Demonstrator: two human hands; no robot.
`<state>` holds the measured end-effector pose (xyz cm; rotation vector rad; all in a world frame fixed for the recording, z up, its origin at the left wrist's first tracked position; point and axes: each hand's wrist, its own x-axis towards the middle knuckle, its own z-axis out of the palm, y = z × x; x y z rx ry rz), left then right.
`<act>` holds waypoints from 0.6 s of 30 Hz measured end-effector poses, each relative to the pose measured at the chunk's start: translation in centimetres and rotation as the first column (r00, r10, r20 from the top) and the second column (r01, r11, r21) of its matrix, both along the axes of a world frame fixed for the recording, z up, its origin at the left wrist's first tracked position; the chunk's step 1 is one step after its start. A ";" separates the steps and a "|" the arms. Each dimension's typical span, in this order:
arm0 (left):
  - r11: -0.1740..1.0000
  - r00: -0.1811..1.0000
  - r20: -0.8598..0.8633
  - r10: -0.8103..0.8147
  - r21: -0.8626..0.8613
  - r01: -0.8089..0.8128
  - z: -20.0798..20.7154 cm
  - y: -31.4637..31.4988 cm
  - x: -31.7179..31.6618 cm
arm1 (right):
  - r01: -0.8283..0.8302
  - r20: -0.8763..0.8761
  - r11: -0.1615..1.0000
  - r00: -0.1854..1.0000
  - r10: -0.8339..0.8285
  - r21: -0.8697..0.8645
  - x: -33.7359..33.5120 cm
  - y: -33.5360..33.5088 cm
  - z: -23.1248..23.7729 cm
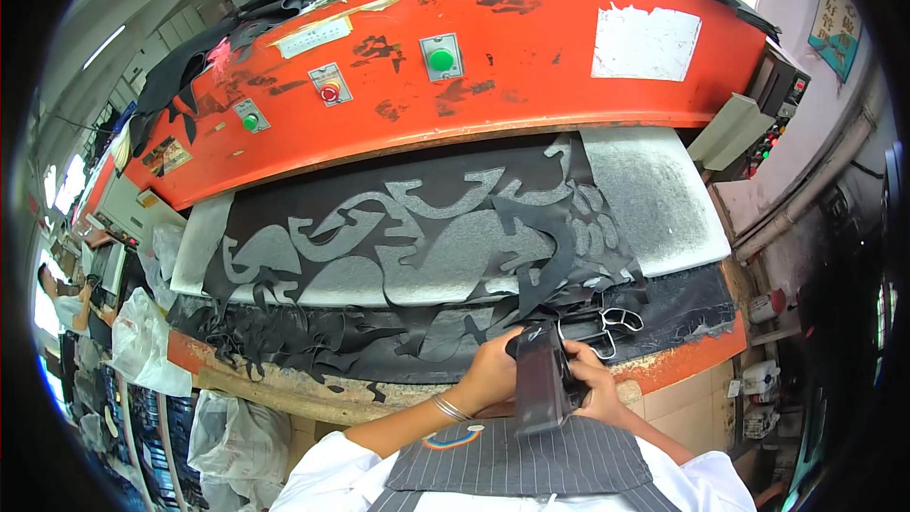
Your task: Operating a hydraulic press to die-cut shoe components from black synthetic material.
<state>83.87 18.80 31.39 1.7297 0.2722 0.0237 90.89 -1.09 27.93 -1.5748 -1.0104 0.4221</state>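
Note:
Close to my body, a stack of dark leather-like pieces (541,381) is held upright between both hands. My left hand (491,372) grips its left side, with bangles on that wrist. My right hand (595,386) has its fingers closed on the right side; some fingers are hidden behind the stack. Just beyond my right hand, a curved metal cutting die (618,324) lies on dark scraps. A dark sheet (455,156) with many cut-out shapes is spread over the whitish cutting board (654,190). Leftover strips (313,337) hang in a tangle along its front.
Above the board spans a red press beam (540,47) with green buttons (441,60) and a red button (329,91). A control box (758,114) is at its right end. Plastic bags (149,341) sit at left, where another person (76,308) works farther off.

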 end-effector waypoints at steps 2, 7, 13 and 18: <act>0.988 0.998 -0.013 -0.068 -0.138 0.066 0.0 0.3 -0.5 | -0.061 -0.174 0.998 0.983 0.056 -0.024 -0.1 0.1 0.5; 0.989 0.994 0.044 -0.103 -0.104 0.107 0.6 0.1 -2.0 | -0.002 -0.420 0.999 0.907 0.021 0.046 -1.3 -0.5 -0.7; 0.970 0.989 0.092 0.118 -0.225 -0.094 0.4 -0.7 -4.1 | 0.048 -0.510 0.986 0.859 0.039 0.157 -1.6 0.0 -0.8; 0.741 0.982 0.156 0.105 -0.671 0.028 -1.2 1.3 -6.8 | 0.208 -0.626 0.978 0.763 -0.161 0.002 -2.2 -1.6 -0.7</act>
